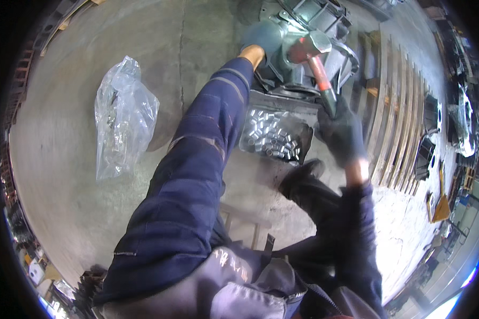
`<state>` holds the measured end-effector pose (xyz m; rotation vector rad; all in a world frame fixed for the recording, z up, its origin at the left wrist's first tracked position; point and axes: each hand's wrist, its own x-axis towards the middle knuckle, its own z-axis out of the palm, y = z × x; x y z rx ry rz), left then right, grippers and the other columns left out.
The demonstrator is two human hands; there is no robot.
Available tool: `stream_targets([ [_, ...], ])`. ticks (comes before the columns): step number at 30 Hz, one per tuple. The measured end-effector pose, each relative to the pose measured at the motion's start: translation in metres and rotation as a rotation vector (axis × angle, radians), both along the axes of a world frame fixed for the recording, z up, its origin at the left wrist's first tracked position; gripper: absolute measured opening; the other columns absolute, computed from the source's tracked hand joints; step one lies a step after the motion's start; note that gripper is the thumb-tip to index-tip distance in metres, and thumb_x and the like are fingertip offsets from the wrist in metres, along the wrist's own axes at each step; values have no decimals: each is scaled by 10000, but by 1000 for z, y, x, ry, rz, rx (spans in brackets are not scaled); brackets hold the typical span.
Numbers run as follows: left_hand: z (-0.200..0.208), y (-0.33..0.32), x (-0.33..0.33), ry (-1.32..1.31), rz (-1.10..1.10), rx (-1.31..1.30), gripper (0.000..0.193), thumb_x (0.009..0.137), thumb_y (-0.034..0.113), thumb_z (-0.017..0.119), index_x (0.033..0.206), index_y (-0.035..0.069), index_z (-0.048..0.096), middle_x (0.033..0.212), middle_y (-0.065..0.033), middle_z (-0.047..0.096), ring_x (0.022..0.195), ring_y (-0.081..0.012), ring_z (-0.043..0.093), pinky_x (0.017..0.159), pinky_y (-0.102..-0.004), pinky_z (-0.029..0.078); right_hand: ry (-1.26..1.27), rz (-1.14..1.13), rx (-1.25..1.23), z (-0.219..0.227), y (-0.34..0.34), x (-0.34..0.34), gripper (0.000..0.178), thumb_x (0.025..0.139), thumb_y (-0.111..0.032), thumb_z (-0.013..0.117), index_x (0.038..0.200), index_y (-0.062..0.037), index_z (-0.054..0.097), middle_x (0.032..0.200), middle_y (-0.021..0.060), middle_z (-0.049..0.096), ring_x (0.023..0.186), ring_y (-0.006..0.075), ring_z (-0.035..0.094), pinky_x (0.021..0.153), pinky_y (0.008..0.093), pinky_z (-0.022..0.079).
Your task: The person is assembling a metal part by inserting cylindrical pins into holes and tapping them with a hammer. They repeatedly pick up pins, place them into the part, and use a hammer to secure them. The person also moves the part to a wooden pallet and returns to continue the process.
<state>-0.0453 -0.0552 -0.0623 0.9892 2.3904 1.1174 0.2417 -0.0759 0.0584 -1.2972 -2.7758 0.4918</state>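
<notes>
Above concrete floor (64, 223), right hand (341, 133) grips hammer (316, 61), head pointing up-left.

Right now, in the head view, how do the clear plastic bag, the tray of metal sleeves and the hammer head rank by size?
1. Clear plastic bag, largest.
2. Tray of metal sleeves.
3. Hammer head, smallest; it may sit nearer the camera, yet looks smallest anyway.
</notes>
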Motion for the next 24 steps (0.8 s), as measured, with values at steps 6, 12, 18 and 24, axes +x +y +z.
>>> stream_targets([
  [6,6,-2,1,-18,-24,-26,726,956,644,488,1051,-24,756,1072,-329,693,1061,-490,675,910,-544,519,505,141,51,82,30,-7,183,990,-184,677,1113,-50,696,736,18,629,642,145,618,574,314,478],
  [12,3,5,-1,-15,-19,-97,585,983,525,468,1100,31,759,1149,-266,703,1095,-464,673,944,-525,520,923,-37,134,65,6,-25,303,977,-153,632,1235,6,638,867,68,639,683,172,624,568,283,472],
  [18,0,10,-8,122,-55,-183,626,987,541,419,1132,27,746,1179,-261,703,1109,-446,678,970,-532,511,147,108,-36,9,27,16,302,940,-133,685,1194,26,645,969,150,746,870,232,710,779,383,547],
  [24,-3,8,1,-47,15,-56,631,961,566,498,1084,1,750,1133,-306,685,1098,-475,665,947,-525,511,654,197,274,97,66,-3,273,982,-209,694,1192,-36,706,1021,84,712,873,135,663,733,277,530],
])
